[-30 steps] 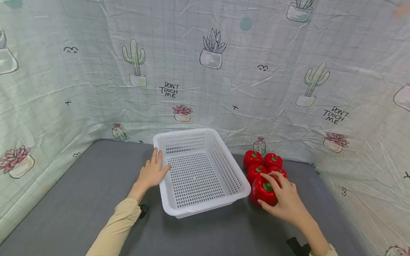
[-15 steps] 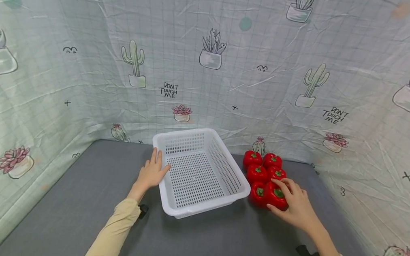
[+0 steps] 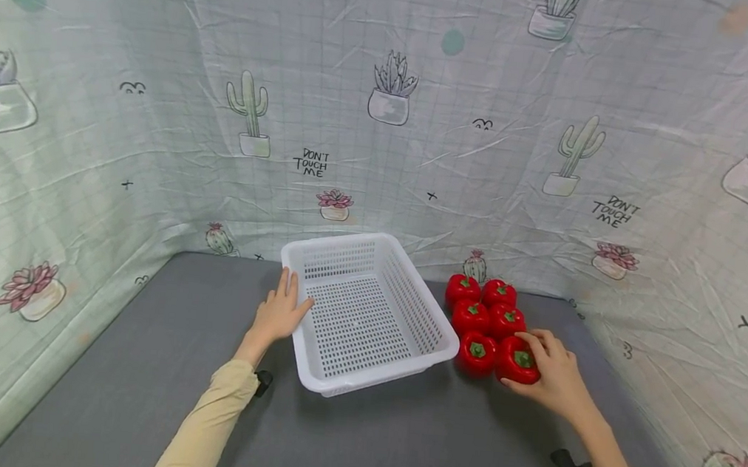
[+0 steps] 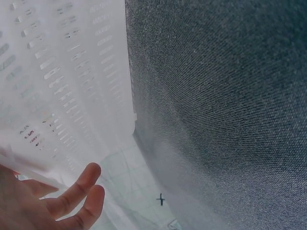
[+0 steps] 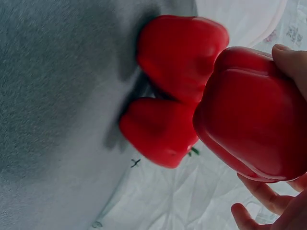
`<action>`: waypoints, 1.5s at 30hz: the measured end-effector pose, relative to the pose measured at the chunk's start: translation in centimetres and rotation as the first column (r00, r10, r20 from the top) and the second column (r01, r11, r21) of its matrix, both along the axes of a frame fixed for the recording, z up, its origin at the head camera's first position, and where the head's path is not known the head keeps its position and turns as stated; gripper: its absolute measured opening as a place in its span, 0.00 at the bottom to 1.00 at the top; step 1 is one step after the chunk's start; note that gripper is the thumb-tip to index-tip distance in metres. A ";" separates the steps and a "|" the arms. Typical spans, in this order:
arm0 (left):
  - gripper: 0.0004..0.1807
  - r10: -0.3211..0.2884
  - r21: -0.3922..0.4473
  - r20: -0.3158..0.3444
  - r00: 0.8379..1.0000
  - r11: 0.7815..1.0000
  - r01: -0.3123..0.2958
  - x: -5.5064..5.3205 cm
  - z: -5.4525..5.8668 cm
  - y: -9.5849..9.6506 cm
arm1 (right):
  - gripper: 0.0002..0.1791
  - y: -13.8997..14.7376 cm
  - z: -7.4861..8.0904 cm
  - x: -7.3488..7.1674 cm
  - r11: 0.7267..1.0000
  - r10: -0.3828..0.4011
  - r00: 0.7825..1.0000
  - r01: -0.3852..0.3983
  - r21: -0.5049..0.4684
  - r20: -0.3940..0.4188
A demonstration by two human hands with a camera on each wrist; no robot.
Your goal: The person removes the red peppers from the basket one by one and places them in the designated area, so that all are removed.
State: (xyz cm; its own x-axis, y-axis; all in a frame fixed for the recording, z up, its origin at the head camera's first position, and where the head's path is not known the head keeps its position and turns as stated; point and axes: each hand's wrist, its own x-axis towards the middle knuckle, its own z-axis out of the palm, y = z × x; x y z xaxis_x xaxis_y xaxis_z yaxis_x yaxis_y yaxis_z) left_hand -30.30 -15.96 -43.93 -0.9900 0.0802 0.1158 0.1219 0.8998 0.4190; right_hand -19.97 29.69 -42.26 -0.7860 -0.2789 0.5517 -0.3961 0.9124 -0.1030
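A white plastic basket (image 3: 356, 321) with slotted walls stands mid-table at a slant. My left hand (image 3: 279, 310) rests at its left rim, thumb spread over the edge and fingers nearly straight. Two fingertips of that hand (image 4: 72, 199) show beside the basket wall (image 4: 62, 81) in the left wrist view. To the basket's right, my right hand (image 3: 552, 371) grips a red bell pepper (image 3: 518, 361) between thumb and fingers. In the right wrist view, this bell pepper (image 5: 254, 115) fills the grasp, with two other peppers (image 5: 180, 55) behind it.
Several red bell peppers (image 3: 471, 316) stand stem-up in two rows just right of the basket; the front left one (image 3: 477, 352) is close to its corner. A cactus-print cloth (image 3: 380, 160) hangs behind the grey table (image 3: 355, 454) and along its sides.
My right hand has carried the bell pepper rightward, from over the front left pepper to a spot beside it at the front right. The left hand and basket stay in place.
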 end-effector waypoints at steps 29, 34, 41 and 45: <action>0.40 -0.004 -0.009 -0.007 1.000 1.000 0.004 -0.1 -0.1 0.1 | 0.40 1.9 -2.1 -2.2 0.996 -0.057 0.996 0.053 0.079 0.061; 0.40 -0.009 -0.009 -0.005 1.000 1.000 0.009 0.1 0.1 0.1 | 0.40 2.0 -2.4 -2.5 0.996 -0.068 0.992 0.061 0.066 0.102; 0.40 -0.020 0.007 0.001 1.000 1.000 0.020 0.4 0.5 0.1 | 0.40 2.2 -3.0 -2.9 0.995 -0.069 0.989 0.058 0.084 0.130; 0.40 -0.023 0.004 -0.004 1.000 1.000 0.023 0.5 0.5 0.0 | 0.40 2.4 -3.2 -3.0 0.994 -0.063 0.986 0.048 0.096 0.154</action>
